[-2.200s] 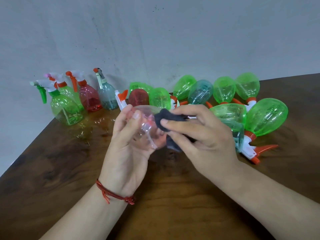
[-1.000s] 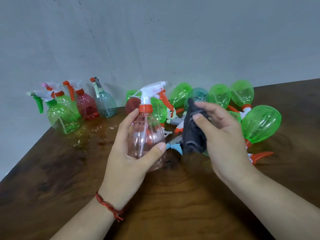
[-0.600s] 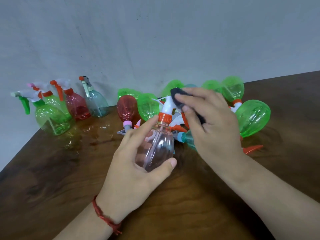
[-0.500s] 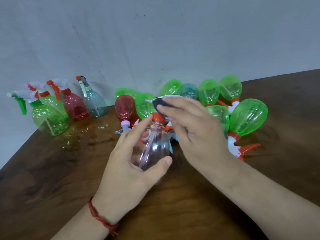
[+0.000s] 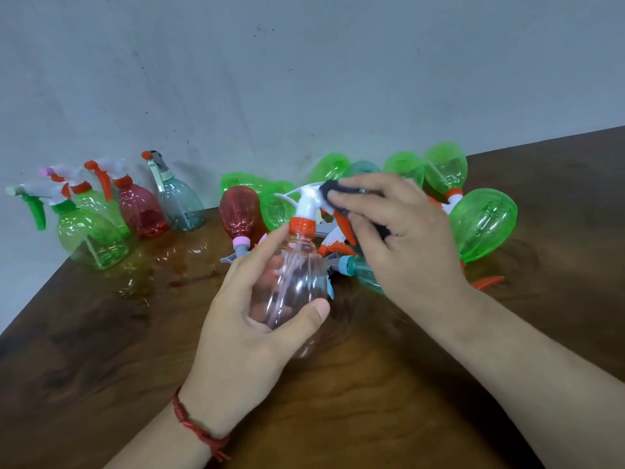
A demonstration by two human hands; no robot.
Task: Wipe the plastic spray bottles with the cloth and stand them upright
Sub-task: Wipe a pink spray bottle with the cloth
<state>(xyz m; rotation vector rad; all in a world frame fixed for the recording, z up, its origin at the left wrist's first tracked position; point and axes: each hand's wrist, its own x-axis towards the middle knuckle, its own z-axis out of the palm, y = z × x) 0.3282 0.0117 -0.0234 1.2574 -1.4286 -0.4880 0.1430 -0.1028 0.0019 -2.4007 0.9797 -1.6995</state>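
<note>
Gripping clear orange-collared bottle (image 5: pixel 295 286) in left hand (image 5: pixel 241 336), right hand (image 5: pixel 407 238) clutching dark cloth (image 5: pixel 328 191) against sprayer (image 5: pixel 307 202)

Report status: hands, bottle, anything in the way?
Left hand grips clear bottle, roughly upright. Right hand holds dark cloth against its white spray head. Lying bottles piled close behind.

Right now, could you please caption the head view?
Left hand grips clear bottle; right hand presses cloth on its nozzle.

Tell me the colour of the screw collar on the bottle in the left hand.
Orange. The collar shows best in the head view.
</note>
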